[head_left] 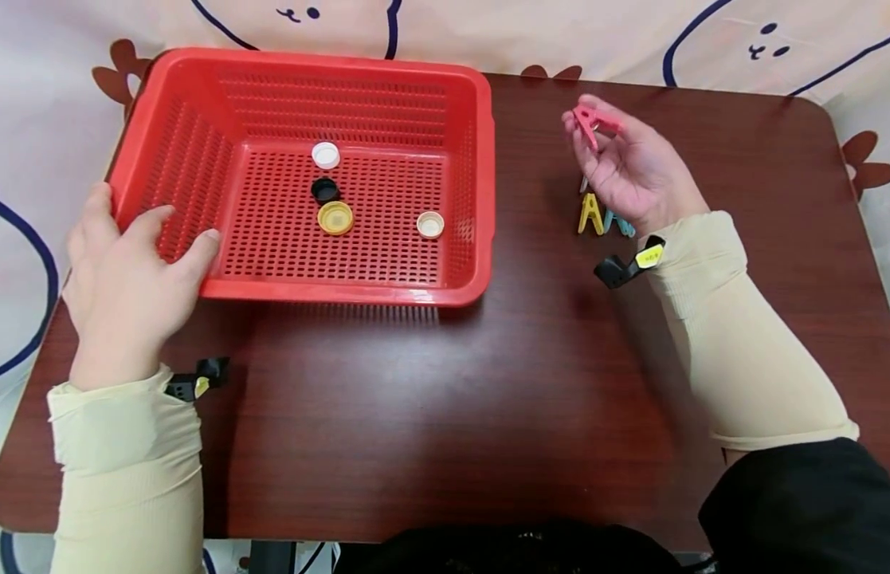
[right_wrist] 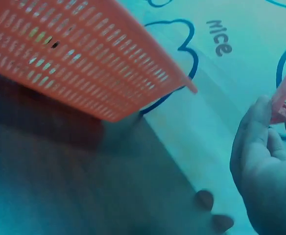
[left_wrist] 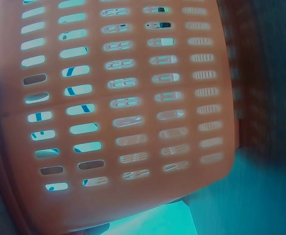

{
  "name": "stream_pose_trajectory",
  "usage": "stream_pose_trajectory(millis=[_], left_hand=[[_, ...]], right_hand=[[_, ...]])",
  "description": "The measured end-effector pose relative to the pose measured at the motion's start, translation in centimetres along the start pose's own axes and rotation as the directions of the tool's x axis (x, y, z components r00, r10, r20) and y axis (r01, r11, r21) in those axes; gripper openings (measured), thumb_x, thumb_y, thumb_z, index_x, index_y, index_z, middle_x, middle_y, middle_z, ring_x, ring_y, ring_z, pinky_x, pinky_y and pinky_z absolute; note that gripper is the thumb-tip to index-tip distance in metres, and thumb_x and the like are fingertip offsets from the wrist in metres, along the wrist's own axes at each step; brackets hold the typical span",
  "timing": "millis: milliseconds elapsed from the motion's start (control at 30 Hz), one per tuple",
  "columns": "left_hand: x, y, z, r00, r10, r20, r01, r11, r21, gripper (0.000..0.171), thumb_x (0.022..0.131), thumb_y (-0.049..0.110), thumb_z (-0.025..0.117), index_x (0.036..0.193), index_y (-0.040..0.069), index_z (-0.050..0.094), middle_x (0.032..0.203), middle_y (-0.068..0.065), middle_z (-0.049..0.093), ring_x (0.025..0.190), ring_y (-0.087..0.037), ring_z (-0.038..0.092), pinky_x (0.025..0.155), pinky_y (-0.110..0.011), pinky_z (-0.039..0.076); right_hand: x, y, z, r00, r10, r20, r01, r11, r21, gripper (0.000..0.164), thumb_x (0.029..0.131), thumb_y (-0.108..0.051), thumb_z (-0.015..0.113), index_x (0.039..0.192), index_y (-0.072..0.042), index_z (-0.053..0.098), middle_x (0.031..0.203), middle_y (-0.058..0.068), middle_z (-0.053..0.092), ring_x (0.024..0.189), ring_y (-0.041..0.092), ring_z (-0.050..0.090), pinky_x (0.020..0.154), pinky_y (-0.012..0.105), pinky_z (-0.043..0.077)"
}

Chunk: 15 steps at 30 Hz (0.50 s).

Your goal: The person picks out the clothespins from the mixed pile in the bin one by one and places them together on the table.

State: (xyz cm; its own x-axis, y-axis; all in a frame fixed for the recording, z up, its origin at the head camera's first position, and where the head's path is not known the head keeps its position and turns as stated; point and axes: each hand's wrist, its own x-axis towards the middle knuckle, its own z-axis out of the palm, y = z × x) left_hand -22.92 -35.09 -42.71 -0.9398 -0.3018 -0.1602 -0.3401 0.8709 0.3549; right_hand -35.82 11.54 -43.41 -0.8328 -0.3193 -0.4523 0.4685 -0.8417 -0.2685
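Note:
My left hand [head_left: 125,283] grips the near left corner of a red plastic basket [head_left: 344,296], with thumb and index finger over its rim. The basket's perforated side [left_wrist: 96,132] fills most of the left wrist view, where the hand is out of sight. Above the table's right part, my right hand [head_left: 634,167] pinches a pink clothespin [head_left: 586,126] at its fingertips, palm turned up. The same clothespin [right_wrist: 280,110] shows at the right edge of the right wrist view. Below that hand lie a yellow clothespin [head_left: 591,214] and blue clothespins [head_left: 618,224], partly covered by it.
Inside the basket lie a white cap [head_left: 326,155], a black cap [head_left: 325,190], a yellow cap [head_left: 335,218] and a cream cap [head_left: 430,225]. The dark brown table [head_left: 416,414] meets a patterned cloth [head_left: 531,32] at the back.

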Motion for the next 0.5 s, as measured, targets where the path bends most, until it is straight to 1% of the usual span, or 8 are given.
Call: stream_pose_trajectory(millis=[33, 100, 200, 300, 333, 400, 433, 500], left_hand=[[-0.1, 0.0, 0.0, 1.000, -0.004, -0.003, 0.004, 1.000, 0.001, 0.076, 0.101, 0.043, 0.049, 0.159, -0.001, 0.030, 0.170, -0.022, -0.007, 0.153, -0.046, 0.002, 0.112, -0.077, 0.018], [-0.1, -0.2, 0.0, 1.000, -0.005, -0.010, 0.005, 1.000, 0.000, 0.075, 0.101, 0.043, 0.048, 0.159, -0.001, 0.031, 0.170, -0.022, -0.007, 0.153, -0.046, 0.002, 0.112, -0.077, 0.018], [-0.2, -0.2, 0.1, 1.000, -0.002, -0.021, 0.002, 1.000, -0.001, 0.075, 0.100, 0.043, 0.048, 0.158, -0.001, 0.033, 0.171, -0.022, -0.006, 0.153, -0.046, 0.003, 0.112, -0.077, 0.018], [-0.1, -0.2, 0.1, 1.000, 0.004, -0.022, -0.004, 1.000, 0.000, 0.075, 0.100, 0.045, 0.048, 0.158, -0.001, 0.033, 0.171, -0.022, -0.005, 0.153, -0.046, 0.003, 0.111, -0.077, 0.018], [-0.1, -0.2, 0.1, 1.000, 0.004, -0.021, -0.004, 1.000, 0.000, 0.075, 0.101, 0.045, 0.048, 0.158, -0.001, 0.033, 0.171, -0.022, -0.005, 0.153, -0.046, 0.003, 0.111, -0.077, 0.018], [0.0, -0.2, 0.1, 1.000, 0.008, -0.013, -0.008, 1.000, 0.001, 0.076, 0.101, 0.045, 0.048, 0.159, -0.001, 0.032, 0.170, -0.022, -0.006, 0.153, -0.046, 0.002, 0.111, -0.077, 0.018], [0.1, -0.2, 0.1, 1.000, 0.013, -0.008, -0.013, 1.000, 0.000, 0.076, 0.101, 0.045, 0.048, 0.159, -0.001, 0.032, 0.170, -0.022, -0.006, 0.153, -0.046, 0.002, 0.111, -0.078, 0.018], [0.1, -0.2, 0.0, 1.000, 0.022, 0.002, -0.022, 1.000, -0.007, 0.076, 0.101, 0.045, 0.049, 0.159, -0.001, 0.032, 0.170, -0.022, -0.007, 0.153, -0.046, 0.001, 0.111, -0.078, 0.018]], right_hand=[[-0.1, 0.1, -0.4, 1.000, 0.011, -0.017, -0.010, 1.000, 0.009, 0.026, 0.101, 0.003, 0.060, 0.127, 0.002, 0.064, 0.105, 0.028, 0.067, 0.085, 0.041, 0.071, 0.071, 0.043, 0.063], [-0.3, 0.5, -1.2, 0.999, 0.022, -0.030, -0.022, 1.000, -0.010, 0.026, 0.101, 0.002, 0.061, 0.127, 0.002, 0.065, 0.104, 0.028, 0.067, 0.085, 0.039, 0.072, 0.070, 0.042, 0.063], [-0.6, 1.4, -2.2, 0.997, 0.035, -0.066, -0.040, 0.996, -0.078, 0.025, 0.101, 0.002, 0.062, 0.126, 0.003, 0.064, 0.105, 0.026, 0.068, 0.087, 0.037, 0.072, 0.072, 0.041, 0.063], [-0.9, 2.1, -3.0, 0.992, 0.085, -0.092, -0.099, 0.981, -0.167, 0.023, 0.101, 0.000, 0.062, 0.123, 0.003, 0.065, 0.105, 0.025, 0.070, 0.087, 0.033, 0.073, 0.075, 0.037, 0.063], [-1.0, 2.4, -3.2, 0.989, 0.113, -0.090, -0.130, 0.968, -0.214, 0.021, 0.102, -0.002, 0.061, 0.122, 0.003, 0.065, 0.104, 0.025, 0.070, 0.084, 0.031, 0.073, 0.073, 0.035, 0.063], [-1.2, 2.7, -3.6, 0.984, 0.165, -0.062, -0.176, 0.932, -0.316, 0.017, 0.106, -0.006, 0.055, 0.117, 0.003, 0.064, 0.101, 0.024, 0.072, 0.077, 0.028, 0.072, 0.067, 0.031, 0.062], [-1.3, 2.9, -3.7, 0.982, 0.182, -0.049, -0.187, 0.910, -0.371, 0.016, 0.107, -0.007, 0.053, 0.114, 0.002, 0.064, 0.100, 0.023, 0.073, 0.073, 0.026, 0.072, 0.063, 0.029, 0.061], [-1.4, 3.2, -4.0, 0.983, 0.184, -0.028, -0.173, 0.853, -0.492, 0.018, 0.109, -0.010, 0.049, 0.109, 0.001, 0.063, 0.097, 0.020, 0.074, 0.068, 0.022, 0.070, 0.057, 0.026, 0.059]])
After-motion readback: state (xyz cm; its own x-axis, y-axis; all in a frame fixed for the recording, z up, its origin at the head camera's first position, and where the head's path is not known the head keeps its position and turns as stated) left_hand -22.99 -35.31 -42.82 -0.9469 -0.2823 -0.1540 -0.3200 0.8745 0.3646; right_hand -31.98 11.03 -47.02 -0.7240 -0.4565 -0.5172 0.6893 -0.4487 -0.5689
